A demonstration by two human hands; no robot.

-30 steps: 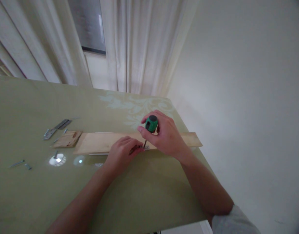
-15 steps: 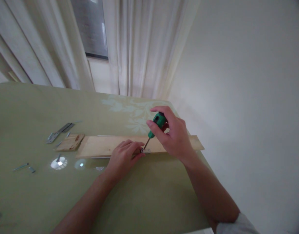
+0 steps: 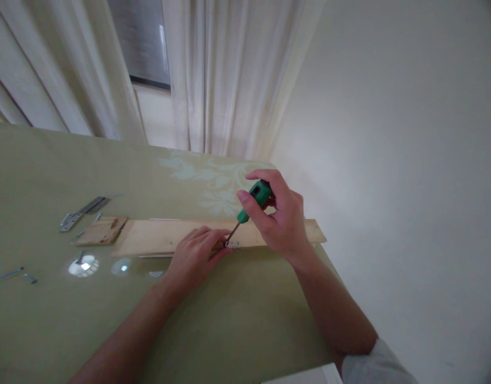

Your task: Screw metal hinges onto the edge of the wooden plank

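A green-handled screwdriver [image 3: 259, 193] is in my right hand [image 3: 283, 218], its handle held between thumb and fingers. The shaft slants down to the left, and its tip meets a small metal hinge [image 3: 234, 244] at the front edge of a long wooden board [image 3: 149, 234]. My left hand [image 3: 197, 250] rests on the board, with thumb and fingers closed around the hinge's left end. The fingers hide that part of the hinge, and a screw at the tip is too small to make out surely.
Left of the board lie a short wood piece [image 3: 99, 231] and a loose metal hinge [image 3: 84, 212]. Several screws [image 3: 30, 278] are scattered on the green tabletop [image 3: 237, 314]. A white edge [image 3: 305, 376] shows at the bottom. Curtains [image 3: 229, 74] and a wall [image 3: 397, 160] stand beyond.
The whole view has shifted slightly, so things sit farther left. The screwdriver tip stays at the hinge, and both hands keep their hold.
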